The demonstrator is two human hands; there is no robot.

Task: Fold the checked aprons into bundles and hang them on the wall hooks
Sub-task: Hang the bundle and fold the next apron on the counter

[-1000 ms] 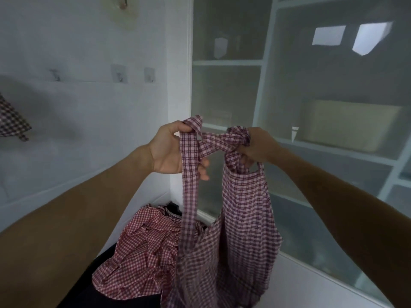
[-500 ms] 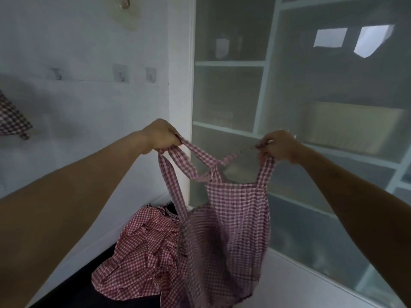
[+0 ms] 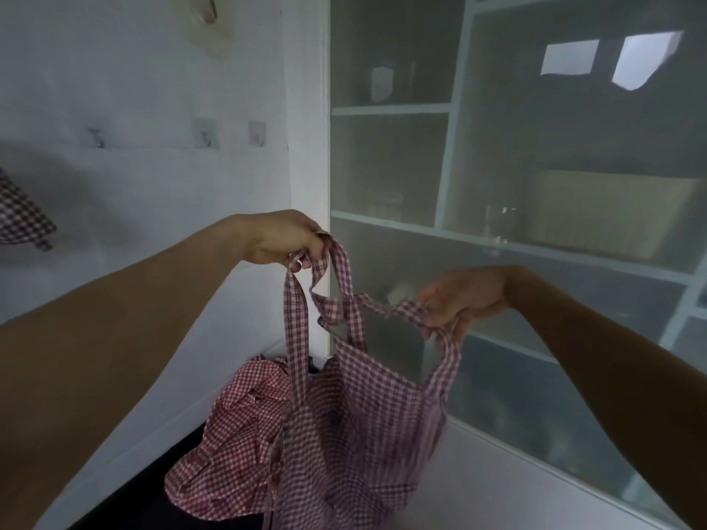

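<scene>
Up in the head view, I had the checked apron (image 3: pixel 367 426) hanging at centre frame, lifted off the pile so its body could drop straight before any folding. My left hand (image 3: pixel 283 239), left of centre, was clenched around the apron's straps (image 3: pixel 340 269), bunching them high to carry the weight. My right hand (image 3: pixel 463 300), lower and right of centre, pinched the neck loop (image 3: pixel 436 330) with curled fingers, pulling it sideways, I judged, to spread the bib flat. A second apron (image 3: pixel 237 445) lay crumpled on the dark surface (image 3: pixel 168 506) at lower centre, just behind the hanging one. Wall hooks (image 3: pixel 257 132) sat bare in a row at upper left, well apart from my hands, while another checked bundle (image 3: pixel 21 216) showed at the left edge.
</scene>
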